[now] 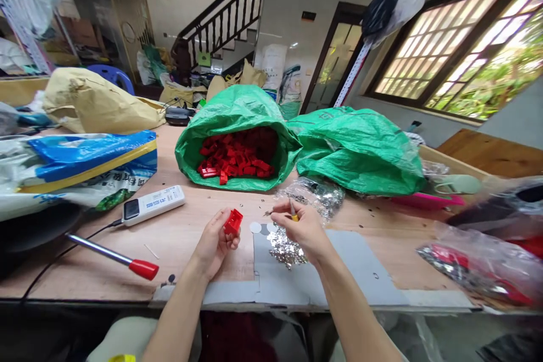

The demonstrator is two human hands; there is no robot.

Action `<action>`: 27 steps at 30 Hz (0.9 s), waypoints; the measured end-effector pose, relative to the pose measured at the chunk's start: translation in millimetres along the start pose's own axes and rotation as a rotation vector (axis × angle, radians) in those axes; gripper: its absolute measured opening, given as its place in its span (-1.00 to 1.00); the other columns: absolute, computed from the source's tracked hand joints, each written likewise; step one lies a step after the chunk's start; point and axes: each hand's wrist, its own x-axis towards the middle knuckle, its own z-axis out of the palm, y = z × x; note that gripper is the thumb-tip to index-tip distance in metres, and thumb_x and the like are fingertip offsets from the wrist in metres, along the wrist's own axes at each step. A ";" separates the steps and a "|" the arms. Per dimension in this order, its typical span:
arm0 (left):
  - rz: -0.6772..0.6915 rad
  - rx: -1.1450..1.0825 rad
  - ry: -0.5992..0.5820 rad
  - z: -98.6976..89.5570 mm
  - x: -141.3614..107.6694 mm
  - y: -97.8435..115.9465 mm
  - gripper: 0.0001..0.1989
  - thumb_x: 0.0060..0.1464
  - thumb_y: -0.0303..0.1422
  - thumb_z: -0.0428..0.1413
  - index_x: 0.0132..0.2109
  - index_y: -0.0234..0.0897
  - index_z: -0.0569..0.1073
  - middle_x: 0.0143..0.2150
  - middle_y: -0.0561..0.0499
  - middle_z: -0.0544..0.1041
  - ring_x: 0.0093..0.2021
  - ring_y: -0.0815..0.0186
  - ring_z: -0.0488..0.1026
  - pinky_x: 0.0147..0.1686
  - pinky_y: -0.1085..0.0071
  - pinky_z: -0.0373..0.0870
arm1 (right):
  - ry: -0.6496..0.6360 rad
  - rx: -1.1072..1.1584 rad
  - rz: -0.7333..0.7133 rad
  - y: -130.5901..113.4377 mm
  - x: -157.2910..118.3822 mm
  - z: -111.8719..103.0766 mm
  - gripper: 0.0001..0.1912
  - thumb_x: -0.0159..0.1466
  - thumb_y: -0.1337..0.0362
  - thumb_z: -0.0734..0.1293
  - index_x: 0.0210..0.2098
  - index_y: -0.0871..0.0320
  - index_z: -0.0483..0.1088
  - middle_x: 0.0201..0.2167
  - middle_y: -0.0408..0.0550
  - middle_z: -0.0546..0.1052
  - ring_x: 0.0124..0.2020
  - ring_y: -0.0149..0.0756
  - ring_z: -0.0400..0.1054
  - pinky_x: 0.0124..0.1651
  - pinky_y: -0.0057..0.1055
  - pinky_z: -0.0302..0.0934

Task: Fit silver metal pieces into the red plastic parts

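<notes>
The left hand (217, 242), in the middle of the frame, has its fingers curled around a small, open, red plastic piece (233, 222). The right hand (306, 229), a bit to the right, pinches a thin, pointed tool with a yellow part (294, 216). A tiny bit shows by its fingertips, too small to tell what it is. Under the right hand, a pile of little shiny silver metal pieces (288, 253) lies on a flat grey sheet (352, 266) on the light wooden counter (178, 243). Just past that hand is a clear plastic bag of silver bits (324, 198). Behind the hands, a big green woven sack (237, 104) lies with its mouth wide, full of red plastic pieces (240, 158). Another green sack (360, 147) sits beside it, to the right. Left of the hands are a metal rod with a red handle (143, 269) and a long white gadget with a dark screen (159, 203). A dark stair rail (224, 20) stands at the top middle.
</notes>
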 end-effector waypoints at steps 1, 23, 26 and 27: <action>-0.026 0.034 -0.019 0.1 -1.1 -0.7 -0.57 -0.03 -0.07 0.30 -0.21 -0.23 0.32 -0.54 0.08 0.49 -0.64 0.47 0.35 -0.65 0.63 0.23 | -0.046 0.086 -0.006 -1.1 -5.1 8.6 -0.64 0.13 0.05 0.46 -0.19 0.16 0.49 -0.31 -0.04 0.58 -0.48 -0.35 0.36 -0.50 -0.45 0.15; -0.132 0.361 -0.092 9.6 -4.8 -4.7 -0.61 -0.04 -0.08 0.32 -0.33 -0.26 0.36 -0.53 0.12 0.45 -0.67 0.50 0.30 -0.73 0.62 0.25 | -0.075 0.235 0.072 21.9 -19.2 42.6 -0.71 0.08 0.20 0.53 -0.22 0.13 0.52 -0.39 -0.13 0.55 -0.45 -0.37 0.36 -0.42 -0.47 0.22; -0.128 0.317 -0.117 6.6 -4.4 -4.3 -0.62 -0.02 -0.08 0.31 -0.32 -0.27 0.38 -0.51 0.12 0.44 -0.67 0.51 0.29 -0.75 0.63 0.24 | -0.196 0.488 0.274 17.8 -19.3 43.5 -0.55 -0.02 0.11 0.59 -0.21 0.15 0.47 -0.34 -0.16 0.48 -0.64 -0.56 0.12 -0.71 -0.57 -0.05; -0.129 0.296 -0.126 5.8 -4.6 -4.2 -0.62 -0.02 -0.08 0.31 -0.32 -0.28 0.39 -0.51 0.12 0.44 -0.66 0.51 0.29 -0.75 0.63 0.25 | -0.238 0.563 0.330 15.8 -19.6 42.9 -0.52 -0.05 0.09 0.60 -0.22 0.15 0.45 -0.35 -0.19 0.46 -0.67 -0.61 0.05 -0.74 -0.59 -0.13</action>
